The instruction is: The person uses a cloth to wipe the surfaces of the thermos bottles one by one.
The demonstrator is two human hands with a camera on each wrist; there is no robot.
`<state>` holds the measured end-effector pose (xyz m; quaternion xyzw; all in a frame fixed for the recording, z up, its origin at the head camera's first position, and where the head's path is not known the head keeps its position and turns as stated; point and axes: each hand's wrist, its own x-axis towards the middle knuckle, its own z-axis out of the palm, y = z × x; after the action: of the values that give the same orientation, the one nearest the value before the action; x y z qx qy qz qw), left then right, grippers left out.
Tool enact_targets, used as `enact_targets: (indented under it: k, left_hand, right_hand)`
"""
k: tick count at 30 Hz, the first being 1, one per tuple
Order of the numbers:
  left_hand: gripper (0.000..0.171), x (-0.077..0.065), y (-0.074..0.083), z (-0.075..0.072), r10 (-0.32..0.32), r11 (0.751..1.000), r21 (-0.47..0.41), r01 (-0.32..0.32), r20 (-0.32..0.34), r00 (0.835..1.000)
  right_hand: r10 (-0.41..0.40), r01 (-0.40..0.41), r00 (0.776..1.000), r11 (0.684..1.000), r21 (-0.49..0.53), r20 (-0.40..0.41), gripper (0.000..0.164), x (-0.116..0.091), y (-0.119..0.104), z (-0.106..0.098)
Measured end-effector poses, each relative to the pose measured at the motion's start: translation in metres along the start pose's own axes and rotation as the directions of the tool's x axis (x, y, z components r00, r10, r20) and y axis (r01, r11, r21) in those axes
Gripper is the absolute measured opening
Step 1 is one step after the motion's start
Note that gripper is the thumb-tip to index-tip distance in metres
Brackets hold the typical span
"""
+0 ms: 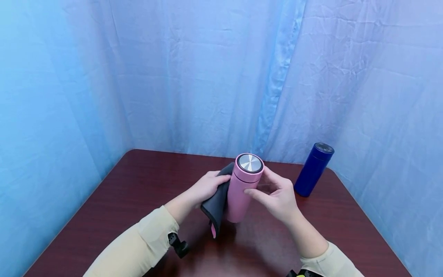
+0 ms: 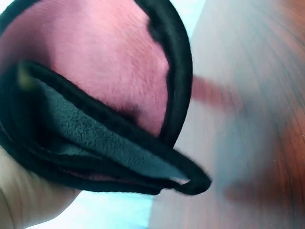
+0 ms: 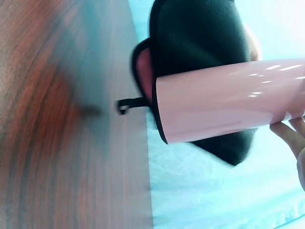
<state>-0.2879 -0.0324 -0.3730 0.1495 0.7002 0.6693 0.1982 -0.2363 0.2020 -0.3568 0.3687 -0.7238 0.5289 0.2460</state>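
Observation:
My right hand (image 1: 279,198) grips a pink thermos bottle (image 1: 240,196) near its top, thumb on the near side and fingers round the far side. The bottle stands nearly upright, its round silver-topped lid facing up. Against its left side my left hand (image 1: 207,186) holds a folded cloth (image 1: 217,204), dark grey on one face and pink on the other, with black edging. In the left wrist view the cloth's pink face (image 2: 109,57) hangs in a loose fold. The right wrist view shows the bottle's base (image 3: 159,109) above the table, with a small black loop (image 3: 131,102) on the cloth beside it.
A dark blue thermos bottle (image 1: 313,171) stands at the back right of the reddish-brown wooden table (image 1: 138,184). Light blue curtains (image 1: 207,77) hang behind the table and along both sides. A small black device (image 1: 178,244) sits on the left sleeve.

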Motion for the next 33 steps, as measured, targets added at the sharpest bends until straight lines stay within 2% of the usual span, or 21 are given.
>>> enact_targets:
  k: [4,6,8,11,13,17,19,22,25,28,30,33]
  left_hand:
    - [0.045,-0.001,0.01,-0.001,0.064,0.994,-0.09,-0.063,0.0,0.998]
    - [0.044,0.001,0.012,0.0,0.074,0.993,-0.093,-0.075,-0.013,0.997]
    - [0.042,0.005,0.011,0.002,0.059,0.996,-0.066,-0.06,-0.021,0.998]
    - [0.037,0.013,0.003,0.003,0.022,1.0,0.023,-0.021,-0.02,1.0]
    - [0.035,0.014,-0.003,0.003,-0.007,0.998,0.057,0.007,0.012,1.0]
    - [0.04,0.007,-0.007,0.002,-0.024,0.999,0.033,0.023,0.05,0.998]
    - [0.042,0.0,-0.004,0.004,0.011,1.0,0.001,-0.011,0.036,0.999]
    - [0.041,-0.011,0.006,0.01,0.116,0.992,-0.036,-0.117,-0.025,0.993]
    - [0.038,-0.021,0.018,0.02,0.233,0.965,-0.1,-0.243,-0.108,0.967]
    - [0.038,-0.025,0.024,0.026,0.299,0.931,-0.164,-0.327,-0.171,0.939]
    - [0.04,-0.023,0.023,0.027,0.315,0.917,-0.198,-0.347,-0.176,0.933]
    - [0.043,-0.018,0.014,0.027,0.291,0.928,-0.192,-0.319,-0.161,0.943]
  right_hand:
    - [-0.049,0.049,0.998,0.999,0.006,0.024,0.074,0.0,0.004,0.004]
    - [-0.077,0.077,0.996,0.997,0.017,0.042,0.075,0.001,0.004,0.006]
    - [-0.088,0.086,0.995,0.996,0.032,0.054,0.076,0.001,0.002,0.007]
    - [-0.084,0.082,0.995,0.996,0.045,0.062,0.073,0.001,-0.001,0.008]
    - [-0.077,0.074,0.995,0.996,0.056,0.058,0.071,0.001,-0.003,0.006]
    - [-0.034,0.034,0.999,0.998,0.044,0.011,0.072,0.002,-0.004,0.0]
    - [-0.009,0.01,1.0,0.999,0.03,-0.024,0.074,0.003,-0.003,-0.003]
    - [0.017,-0.018,0.998,1.0,-0.013,-0.066,0.074,0.004,0.001,-0.006]
    - [0.027,-0.029,0.997,0.999,-0.026,-0.066,0.073,0.002,0.005,-0.004]
    - [0.025,-0.026,0.999,0.999,-0.024,-0.038,0.072,-0.002,0.006,0.003]
    - [0.017,-0.017,1.0,1.0,-0.016,-0.024,0.071,-0.003,0.003,0.006]
    - [0.003,-0.003,1.0,1.0,-0.014,-0.024,0.07,-0.002,-0.009,0.009]
